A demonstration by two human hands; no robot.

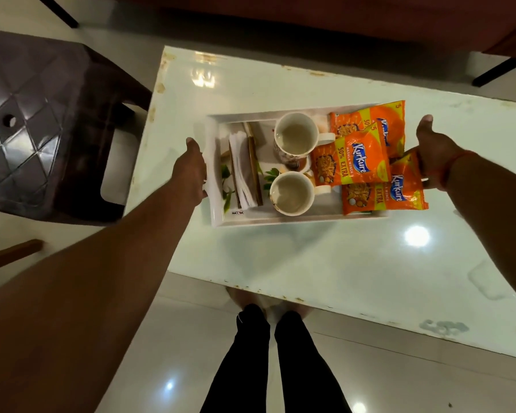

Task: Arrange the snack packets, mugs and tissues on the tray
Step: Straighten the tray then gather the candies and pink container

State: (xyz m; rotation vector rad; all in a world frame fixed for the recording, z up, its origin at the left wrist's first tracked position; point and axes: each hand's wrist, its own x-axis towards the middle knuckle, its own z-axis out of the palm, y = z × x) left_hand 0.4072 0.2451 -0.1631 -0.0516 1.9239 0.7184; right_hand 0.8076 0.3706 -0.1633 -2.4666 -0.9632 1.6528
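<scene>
A white rectangular tray rests on the glossy white table. On it, at the left, lies a stack of white tissues in a brown holder. Two empty white mugs stand in the middle, one farther and one nearer. Three orange snack packets overlap at the right end, hanging over the rim. My left hand grips the tray's left handle. My right hand holds the right end, its fingers hidden under the packets.
A dark brown plastic stool stands left of the table. A reddish sofa with black legs lies beyond the far edge. My legs in black trousers stand on the tiled floor at the table's near edge.
</scene>
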